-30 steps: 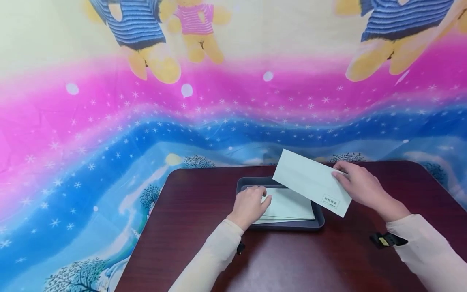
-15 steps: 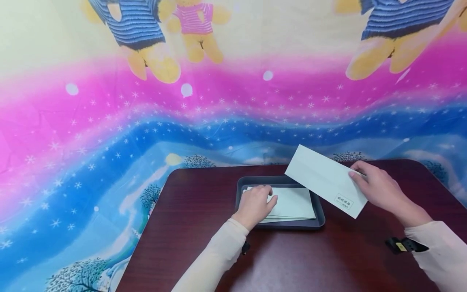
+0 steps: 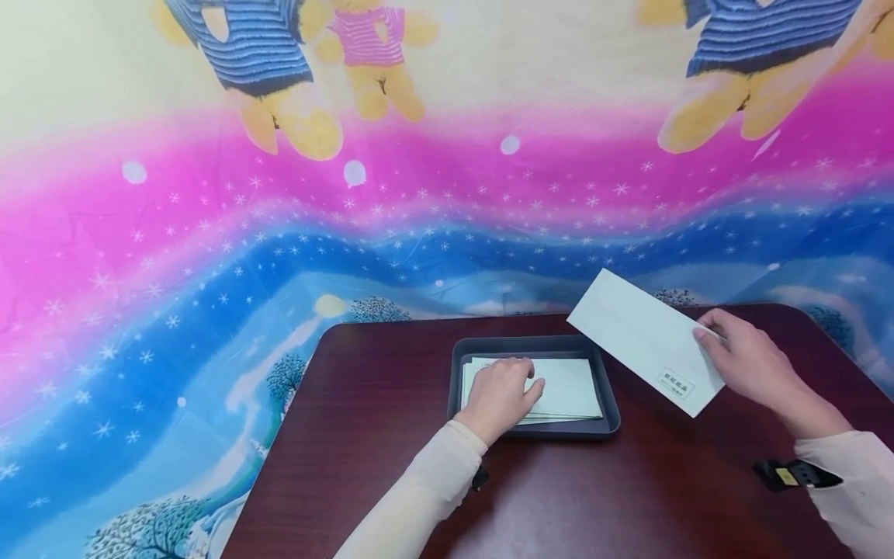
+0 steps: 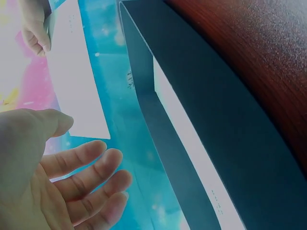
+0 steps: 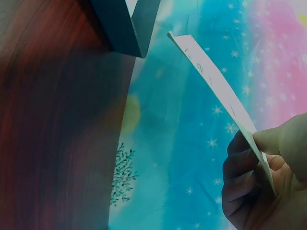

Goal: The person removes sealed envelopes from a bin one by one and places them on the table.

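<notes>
A pale envelope (image 3: 646,341) with a small printed box near its lower corner is pinched by the right hand (image 3: 757,361) at its right end, tilted above the table. In the right wrist view the thumb and fingers of the right hand (image 5: 266,177) grip the envelope (image 5: 216,81) seen nearly edge-on. The left hand (image 3: 499,396) hovers over several stacked envelopes (image 3: 569,388) in a dark grey tray (image 3: 611,419). Its fingers are relaxed and hold nothing, as the left hand (image 4: 81,177) shows beside the tray wall (image 4: 206,81) in the left wrist view.
The dark red-brown table (image 3: 363,388) has rounded far corners. Behind it hangs a cloth backdrop (image 3: 419,178) with bears, snowflakes and trees. Black bands sit at both wrists, near the pale sleeves (image 3: 419,497).
The right hand has carried the envelope to the right, clear of the tray in the head view. The left hand has shifted slightly right above the stack.
</notes>
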Available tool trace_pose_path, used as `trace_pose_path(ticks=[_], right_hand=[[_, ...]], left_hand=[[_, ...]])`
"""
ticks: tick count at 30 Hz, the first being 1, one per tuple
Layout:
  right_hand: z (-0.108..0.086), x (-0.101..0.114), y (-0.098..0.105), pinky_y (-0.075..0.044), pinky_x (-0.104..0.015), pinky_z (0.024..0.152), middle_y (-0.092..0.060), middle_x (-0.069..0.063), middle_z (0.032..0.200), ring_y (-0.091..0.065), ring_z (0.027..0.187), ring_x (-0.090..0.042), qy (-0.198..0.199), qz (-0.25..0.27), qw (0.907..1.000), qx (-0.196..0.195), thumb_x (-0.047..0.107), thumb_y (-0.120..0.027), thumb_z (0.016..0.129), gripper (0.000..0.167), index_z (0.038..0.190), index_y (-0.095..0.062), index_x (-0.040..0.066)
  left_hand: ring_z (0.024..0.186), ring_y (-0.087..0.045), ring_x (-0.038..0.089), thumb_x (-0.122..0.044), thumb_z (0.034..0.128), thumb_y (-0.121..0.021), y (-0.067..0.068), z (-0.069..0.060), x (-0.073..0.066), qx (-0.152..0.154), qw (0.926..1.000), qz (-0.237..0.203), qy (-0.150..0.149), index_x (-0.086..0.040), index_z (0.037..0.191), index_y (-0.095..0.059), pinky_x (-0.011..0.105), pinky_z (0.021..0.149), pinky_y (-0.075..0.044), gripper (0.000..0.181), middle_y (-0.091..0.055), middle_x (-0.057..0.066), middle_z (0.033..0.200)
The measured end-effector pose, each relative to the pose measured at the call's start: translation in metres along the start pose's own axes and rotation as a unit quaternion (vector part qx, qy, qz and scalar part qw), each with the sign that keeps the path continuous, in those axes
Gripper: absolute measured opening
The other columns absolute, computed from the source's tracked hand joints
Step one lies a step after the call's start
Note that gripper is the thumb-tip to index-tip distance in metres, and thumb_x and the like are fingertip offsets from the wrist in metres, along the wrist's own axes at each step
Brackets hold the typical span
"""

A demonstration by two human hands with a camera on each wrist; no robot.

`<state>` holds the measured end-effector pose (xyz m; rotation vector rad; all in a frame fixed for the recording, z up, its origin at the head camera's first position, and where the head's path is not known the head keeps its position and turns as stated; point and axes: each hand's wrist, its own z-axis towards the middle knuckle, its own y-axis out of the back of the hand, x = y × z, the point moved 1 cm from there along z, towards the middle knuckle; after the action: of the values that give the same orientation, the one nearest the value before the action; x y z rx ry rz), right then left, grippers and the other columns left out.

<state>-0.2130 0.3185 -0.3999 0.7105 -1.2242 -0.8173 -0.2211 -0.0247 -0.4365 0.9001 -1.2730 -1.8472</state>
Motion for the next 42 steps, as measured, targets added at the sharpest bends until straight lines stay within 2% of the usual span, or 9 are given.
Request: trace_pose_path(ticks=[4,10,20,25,33,38,42], right_hand=[[-0.002,-0.009,-0.001,-0.038,-0.033,0.054,-0.066,-0.023,0.095,-0.059,0.067,-0.016,-0.006,-0.002,1.0000,0.003,0.023,-0.043,0.109,0.025,0.113,-0.053,0.000],[-0.006,-0.022,-0.006,-0.036,-0.033,0.053,-0.065,-0.018,0.091,-0.055,0.064,-0.016,-0.020,-0.011,0.9997,0.013,0.025,-0.039,0.109,0.029,0.115,-0.051,-0.001],[-0.013,-0.041,-0.024,-0.035,-0.033,0.054,-0.064,-0.017,0.089,-0.055,0.065,-0.017,-0.045,-0.008,0.9981,0.041,0.024,-0.037,0.110,0.030,0.117,-0.049,-0.002],[-0.018,-0.048,-0.032,-0.035,-0.033,0.054,-0.064,-0.017,0.089,-0.055,0.065,-0.017,-0.056,-0.013,0.9971,0.051,0.024,-0.037,0.110,0.030,0.117,-0.049,-0.003],[-0.024,-0.057,-0.041,-0.037,-0.033,0.056,-0.063,-0.016,0.086,-0.054,0.066,-0.017,-0.046,-0.009,0.9976,0.051,0.018,-0.040,0.109,0.025,0.112,-0.050,-0.004],[-0.025,-0.062,-0.045,-0.039,-0.034,0.056,-0.063,-0.021,0.086,-0.057,0.066,-0.018,-0.046,-0.005,0.9977,0.049,0.014,-0.041,0.108,0.023,0.109,-0.049,-0.008],[-0.026,-0.067,-0.045,-0.039,-0.033,0.055,-0.064,-0.025,0.089,-0.060,0.067,-0.022,-0.066,-0.012,0.9962,0.056,0.014,-0.040,0.107,0.026,0.108,-0.048,-0.010]], left_hand=[[0.068,-0.064,0.010,-0.037,0.1008,-0.060,-0.001,-0.001,-0.002,0.007,1.0000,-0.002,-0.003,-0.016,0.101,-0.073,0.022,0.052,-0.046,0.024,-0.072,-0.005,0.083],[0.068,-0.065,0.011,-0.037,0.1004,-0.060,-0.002,-0.001,-0.005,0.002,1.0000,0.007,-0.005,-0.016,0.100,-0.073,0.024,0.052,-0.046,0.025,-0.071,-0.005,0.083],[0.067,-0.063,0.010,-0.039,0.1003,-0.060,-0.009,-0.001,-0.017,0.009,0.9997,0.016,-0.017,-0.018,0.096,-0.071,0.023,0.051,-0.044,0.025,-0.068,-0.005,0.079],[0.065,-0.062,0.009,-0.039,0.0997,-0.060,-0.012,0.001,-0.024,0.001,0.9994,0.021,-0.028,-0.018,0.095,-0.071,0.022,0.050,-0.043,0.024,-0.067,-0.006,0.077],[0.066,-0.063,0.008,-0.038,0.0993,-0.061,-0.012,0.003,-0.033,0.001,0.9990,0.018,-0.040,-0.019,0.094,-0.071,0.022,0.051,-0.043,0.022,-0.067,-0.007,0.078],[0.065,-0.061,0.007,-0.039,0.0996,-0.061,-0.012,0.003,-0.038,0.002,0.9988,0.018,-0.045,-0.020,0.097,-0.072,0.021,0.051,-0.042,0.022,-0.067,-0.008,0.078],[0.064,-0.060,0.007,-0.039,0.0995,-0.061,-0.013,0.004,-0.040,0.003,0.9986,0.023,-0.047,-0.020,0.097,-0.072,0.021,0.050,-0.041,0.022,-0.067,-0.008,0.077]])
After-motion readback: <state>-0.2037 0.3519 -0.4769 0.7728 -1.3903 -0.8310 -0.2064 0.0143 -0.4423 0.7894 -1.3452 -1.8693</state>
